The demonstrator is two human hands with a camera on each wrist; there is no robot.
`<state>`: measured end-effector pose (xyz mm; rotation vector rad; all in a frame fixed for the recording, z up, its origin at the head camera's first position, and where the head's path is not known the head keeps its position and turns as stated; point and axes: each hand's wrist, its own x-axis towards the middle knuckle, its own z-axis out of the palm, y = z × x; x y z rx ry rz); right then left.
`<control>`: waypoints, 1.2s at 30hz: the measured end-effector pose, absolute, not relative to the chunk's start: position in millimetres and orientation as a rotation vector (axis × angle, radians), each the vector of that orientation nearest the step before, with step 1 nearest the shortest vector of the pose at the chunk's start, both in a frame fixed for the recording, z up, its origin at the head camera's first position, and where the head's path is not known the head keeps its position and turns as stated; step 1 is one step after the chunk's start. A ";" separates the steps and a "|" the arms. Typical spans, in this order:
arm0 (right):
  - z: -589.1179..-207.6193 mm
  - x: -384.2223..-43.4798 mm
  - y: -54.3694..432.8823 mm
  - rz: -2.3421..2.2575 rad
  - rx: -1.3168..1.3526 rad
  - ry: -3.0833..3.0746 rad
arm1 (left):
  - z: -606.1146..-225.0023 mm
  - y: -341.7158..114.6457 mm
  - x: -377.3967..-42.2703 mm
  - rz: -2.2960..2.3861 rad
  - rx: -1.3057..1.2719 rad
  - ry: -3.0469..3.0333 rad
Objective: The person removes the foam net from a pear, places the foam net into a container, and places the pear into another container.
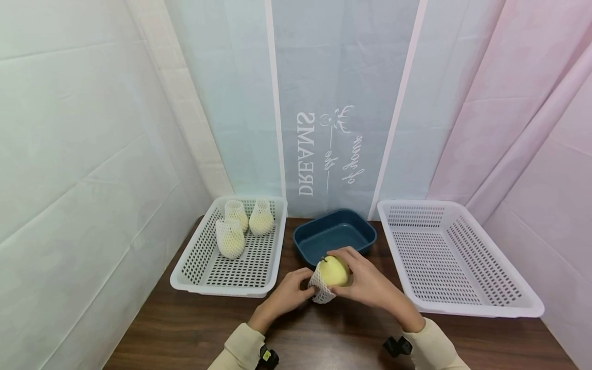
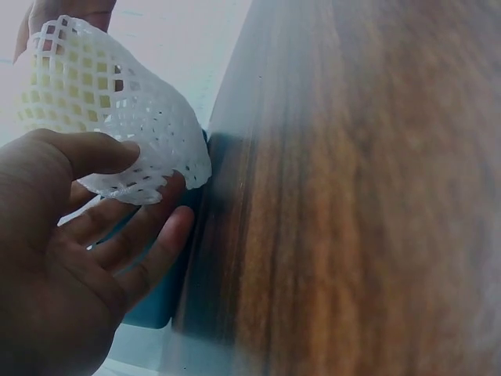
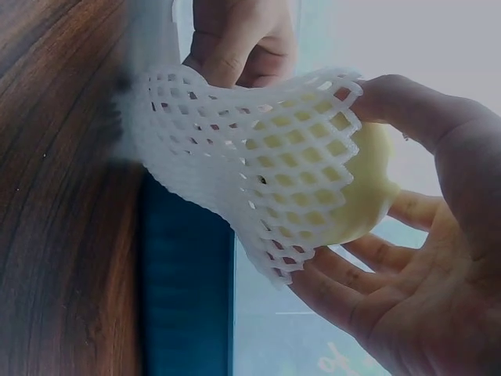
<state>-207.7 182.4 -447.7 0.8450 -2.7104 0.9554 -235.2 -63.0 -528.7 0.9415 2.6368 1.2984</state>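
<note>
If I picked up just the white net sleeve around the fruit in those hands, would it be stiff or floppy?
Probably floppy: the net sleeve bunches and narrows beyond the fruit. It's likely light, since its mesh is mostly open gaps. It may stretch too, as its diamonds spread wider over the fruit.

I'm watching a yellow-green pear (image 1: 336,271) being held partly inside a white foam net sleeve (image 1: 321,289), its dark stem (image 1: 325,259) poking out bare, the mesh hugging one side and narrowing loosely beyond the fruit
</note>
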 end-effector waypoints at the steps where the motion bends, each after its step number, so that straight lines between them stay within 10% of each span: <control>1: -447.4 -207.9 182.4 0.962 0.848 -2.705 | -529.1 -63.3 -235.2 1.300 0.936 2.630; 36: -434.1 -218.2 185.8 0.936 0.810 -2.663 | -529.9 -65.4 -239.1 1.370 0.977 2.536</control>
